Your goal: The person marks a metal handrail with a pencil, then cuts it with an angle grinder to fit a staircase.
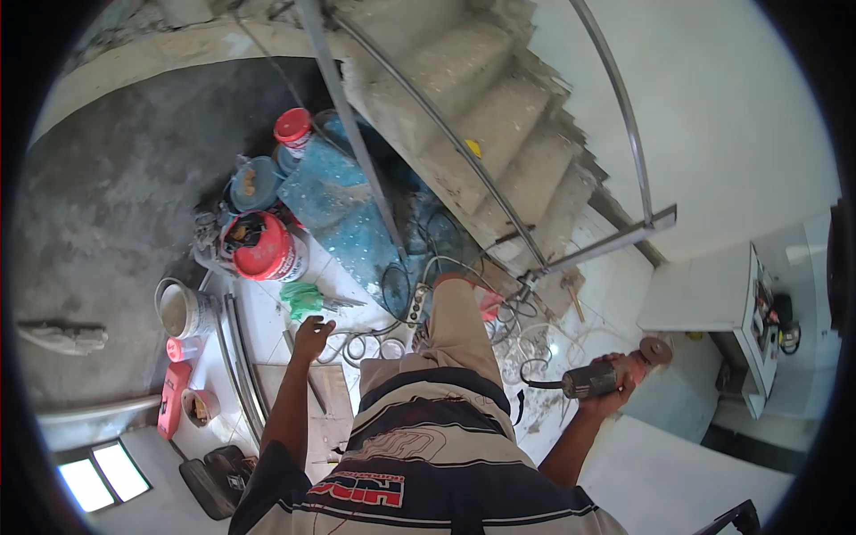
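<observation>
My right hand is wrapped around an angle grinder with a dark body and a reddish head. Its round disc points up and to the right, away from my body, and a black cable trails from its rear end. On the other side my left hand hangs over the floor with its fingers apart and nothing in them. Just beyond those fingers a green plastic bag lies on the tiles beside some thin grey pieces.
Metal railing bars cross in front of concrete stairs. A power strip and tangled cables lie by my legs. Red paint buckets and a blue sheet are ahead. Long metal tubes lie left; a white counter stands right.
</observation>
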`<state>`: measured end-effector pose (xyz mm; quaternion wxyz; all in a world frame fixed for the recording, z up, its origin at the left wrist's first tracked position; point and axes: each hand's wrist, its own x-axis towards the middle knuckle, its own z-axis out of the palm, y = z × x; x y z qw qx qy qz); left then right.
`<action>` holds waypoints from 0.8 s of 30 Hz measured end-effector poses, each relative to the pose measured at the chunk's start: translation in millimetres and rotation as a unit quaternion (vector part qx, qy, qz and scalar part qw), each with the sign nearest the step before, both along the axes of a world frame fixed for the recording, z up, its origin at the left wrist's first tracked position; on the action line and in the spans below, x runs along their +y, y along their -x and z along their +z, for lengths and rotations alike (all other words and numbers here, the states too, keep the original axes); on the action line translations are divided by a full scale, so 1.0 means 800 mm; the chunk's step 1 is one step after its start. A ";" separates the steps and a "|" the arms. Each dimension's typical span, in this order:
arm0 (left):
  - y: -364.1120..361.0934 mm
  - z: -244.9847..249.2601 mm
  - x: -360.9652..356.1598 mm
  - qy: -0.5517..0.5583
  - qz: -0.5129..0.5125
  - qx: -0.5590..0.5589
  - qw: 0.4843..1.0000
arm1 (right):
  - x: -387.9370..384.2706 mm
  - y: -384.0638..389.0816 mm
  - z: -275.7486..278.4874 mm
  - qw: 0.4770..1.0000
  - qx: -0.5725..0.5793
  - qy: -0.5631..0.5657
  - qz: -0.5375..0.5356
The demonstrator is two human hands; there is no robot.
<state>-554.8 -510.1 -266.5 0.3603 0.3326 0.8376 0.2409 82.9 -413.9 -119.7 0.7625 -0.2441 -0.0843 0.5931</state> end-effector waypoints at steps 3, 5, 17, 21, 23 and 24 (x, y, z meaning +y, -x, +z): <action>-0.056 0.026 0.056 -0.030 -0.017 -0.068 0.997 | -0.008 0.001 0.008 0.998 -0.055 0.041 -0.007; -0.110 0.028 0.083 -0.080 -0.042 -0.131 0.987 | -0.010 -0.003 0.010 0.996 -0.063 0.053 0.017; -0.549 0.175 0.093 -0.007 -0.501 -0.471 0.726 | -0.052 -0.076 0.049 0.996 -0.039 0.063 0.056; -0.695 0.200 0.061 0.087 -0.484 -0.535 0.687 | -0.081 -0.149 0.032 0.994 -0.025 0.083 0.063; -0.750 0.197 0.040 0.132 -0.454 -0.550 0.689 | -0.101 -0.185 0.019 0.985 -0.109 0.113 0.077; -0.774 0.189 0.030 0.123 -0.437 -0.529 0.717 | -0.109 -0.201 0.011 0.984 -0.106 0.114 0.086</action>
